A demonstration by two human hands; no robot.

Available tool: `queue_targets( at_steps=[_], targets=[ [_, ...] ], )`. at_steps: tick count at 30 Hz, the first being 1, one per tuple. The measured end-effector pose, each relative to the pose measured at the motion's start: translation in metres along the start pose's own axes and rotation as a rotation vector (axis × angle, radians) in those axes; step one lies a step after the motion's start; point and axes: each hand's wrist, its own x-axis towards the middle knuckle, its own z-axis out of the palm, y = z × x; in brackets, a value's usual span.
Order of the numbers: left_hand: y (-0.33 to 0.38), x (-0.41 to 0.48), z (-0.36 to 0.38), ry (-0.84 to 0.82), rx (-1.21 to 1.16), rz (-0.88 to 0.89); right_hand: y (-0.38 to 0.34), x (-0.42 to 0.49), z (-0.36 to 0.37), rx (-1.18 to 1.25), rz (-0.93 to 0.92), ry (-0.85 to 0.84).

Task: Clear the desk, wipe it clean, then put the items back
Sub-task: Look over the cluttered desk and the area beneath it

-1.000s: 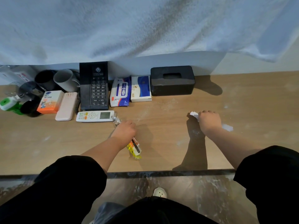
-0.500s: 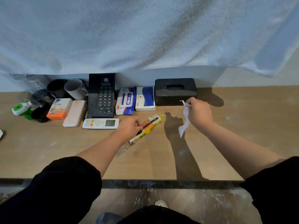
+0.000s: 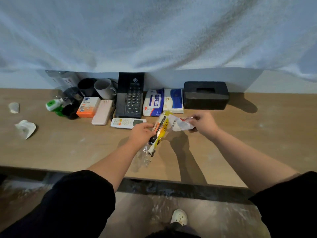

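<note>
Packet [image 3: 161,129] is gripped by left hand [image 3: 141,133], scrap [image 3: 180,124] pinched by right hand [image 3: 204,123]; open desk [image 3: 257,143] at 3 o'clock; print blurred.

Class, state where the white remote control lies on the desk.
Head view: the white remote control lies left of centre, directly in front of the black telephone, with the pink case at its left end.

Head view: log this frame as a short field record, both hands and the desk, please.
left hand: grips a yellow-and-clear plastic packet
right hand: pinches a crumpled white printed wrapper
surface: brown wooden desk, pale smears
other items: black desk telephone, white remote control, black rectangular tissue box
far left: crumpled white tissue
</note>
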Motion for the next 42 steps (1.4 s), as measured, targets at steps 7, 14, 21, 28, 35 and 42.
queue_targets(
  at_steps=[7,14,21,28,35,42],
  targets=[
    [-0.063,-0.046,-0.069,0.047,-0.015,-0.016,-0.039,-0.05,0.085,0.024,0.058,-0.095],
    [-0.17,-0.118,-0.161,0.106,-0.006,-0.076,-0.08,-0.119,0.216,-0.336,-0.027,-0.138],
    [-0.281,-0.164,-0.208,0.104,0.024,-0.137,-0.073,-0.184,0.334,-0.536,-0.149,-0.14],
    [-0.353,-0.17,-0.189,0.086,-0.078,-0.243,-0.013,-0.199,0.389,-0.556,0.007,-0.184],
    [-0.415,-0.109,-0.128,0.152,-0.164,-0.299,0.085,-0.137,0.415,-0.476,0.132,-0.083],
    [-0.468,0.008,-0.031,0.139,-0.287,-0.32,0.19,-0.027,0.446,-0.536,0.129,-0.003]
  ],
)
